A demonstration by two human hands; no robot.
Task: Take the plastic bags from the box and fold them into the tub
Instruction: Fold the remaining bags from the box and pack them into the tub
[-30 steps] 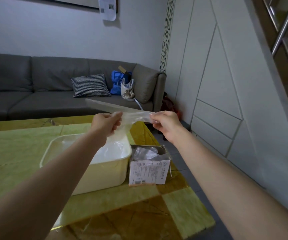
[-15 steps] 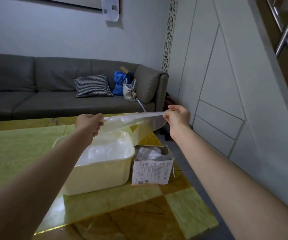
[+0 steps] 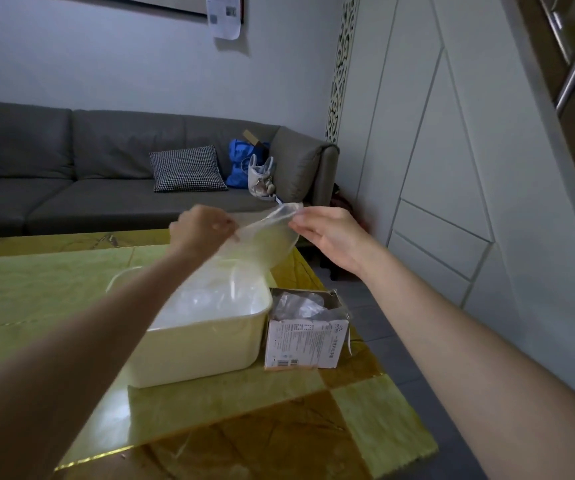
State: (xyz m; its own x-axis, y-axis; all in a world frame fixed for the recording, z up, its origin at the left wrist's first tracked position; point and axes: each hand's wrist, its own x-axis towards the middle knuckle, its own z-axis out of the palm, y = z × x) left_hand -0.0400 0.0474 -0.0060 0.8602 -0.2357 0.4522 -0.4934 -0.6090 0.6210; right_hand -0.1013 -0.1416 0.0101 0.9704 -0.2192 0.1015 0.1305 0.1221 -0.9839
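Bag in hand: a clear plastic bag (image 3: 265, 237) is held in the air above the far right corner of the tub, sagging in a loose curve between the two hands; it touches nothing else that can be made out.
Left hand: the left hand (image 3: 201, 230) is curled round the bag's left end, fingers closed on the film; the picture is blurred here, so the exact pinch cannot be read.
Right hand: the right hand (image 3: 327, 233) pinches the bag's right top edge between thumb and fingertips, the other fingers lying fairly straight.
Tub: the cream tub (image 3: 196, 351) stands near the table's right edge, and clear film is already seen lying inside it.
Box: the small cardboard box (image 3: 305, 341) is set just beside the tub's right wall, at the table's right edge; its top is torn open and more crumpled bags (image 3: 296, 304) are seen inside.
Table: the yellow-green table (image 3: 37, 292) carries both tub and box.
Step judged: the fold is taken to be under way, with the two ends brought near each other over the tub.
Next move judged: the ends would need to be brought together, the film flattened, and the folded bag lowered into the tub; thin film is likely to slip or spring open, so a steady pinch is called for.
Task progress judged: partly done, since bags remain in the box.
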